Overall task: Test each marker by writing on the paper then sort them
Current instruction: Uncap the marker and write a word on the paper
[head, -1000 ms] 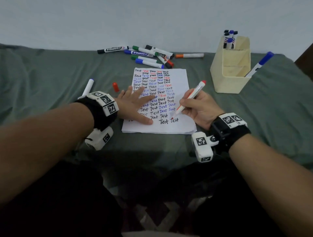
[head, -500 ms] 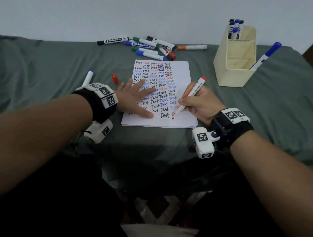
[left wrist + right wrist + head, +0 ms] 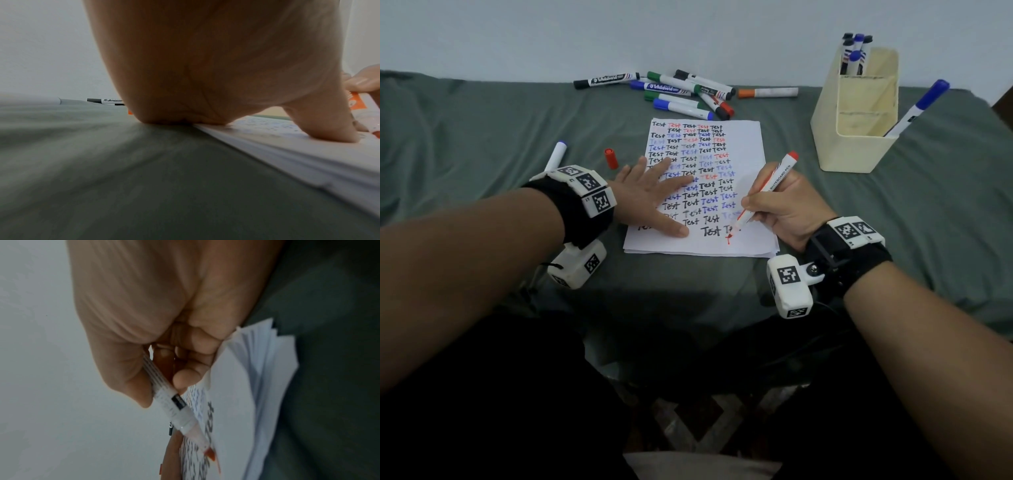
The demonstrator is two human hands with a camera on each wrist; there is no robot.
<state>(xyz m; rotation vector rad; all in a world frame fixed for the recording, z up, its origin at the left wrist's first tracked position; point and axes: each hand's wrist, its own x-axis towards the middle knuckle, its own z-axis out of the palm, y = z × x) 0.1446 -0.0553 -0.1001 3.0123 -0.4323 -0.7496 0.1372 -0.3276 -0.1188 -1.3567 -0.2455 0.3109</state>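
Red marker (image 3: 766, 190) pinched in right hand (image 3: 787, 209), slanting up and away, tip on paper (image 3: 748, 137) at bottom row; left hand (image 3: 650, 198) flat, pinning sheet.

Left hand (image 3: 650, 198) lies flat, fingers (image 3: 671, 169) spread; right hand (image 3: 786, 209) curled in a writing grip.
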